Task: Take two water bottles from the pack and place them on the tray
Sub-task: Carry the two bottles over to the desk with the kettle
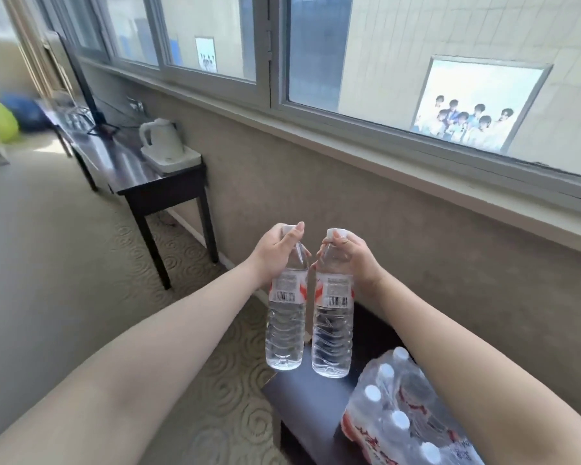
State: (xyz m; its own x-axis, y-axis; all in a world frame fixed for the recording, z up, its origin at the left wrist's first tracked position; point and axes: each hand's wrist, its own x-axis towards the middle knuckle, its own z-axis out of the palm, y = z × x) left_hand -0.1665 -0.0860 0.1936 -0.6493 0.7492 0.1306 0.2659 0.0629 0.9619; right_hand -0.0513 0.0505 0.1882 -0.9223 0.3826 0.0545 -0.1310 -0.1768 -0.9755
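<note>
I hold two clear water bottles upright in the air, side by side and almost touching. My left hand [275, 253] grips the neck of the left bottle [286, 323]. My right hand [353, 255] grips the neck of the right bottle [333, 330]. Both have white caps and red-and-white labels. Below my right forearm, the shrink-wrapped pack [396, 417] of several bottles lies on a dark bench [302, 391]. A white tray [173, 159] holding a white kettle [160, 135] sits on a dark desk farther left along the wall.
The dark desk [155, 186] runs along the wall under a long window [349, 62]. A dark screen [81, 85] and cables stand on its far part. Patterned carpet [81, 263] covers the floor between bench and desk.
</note>
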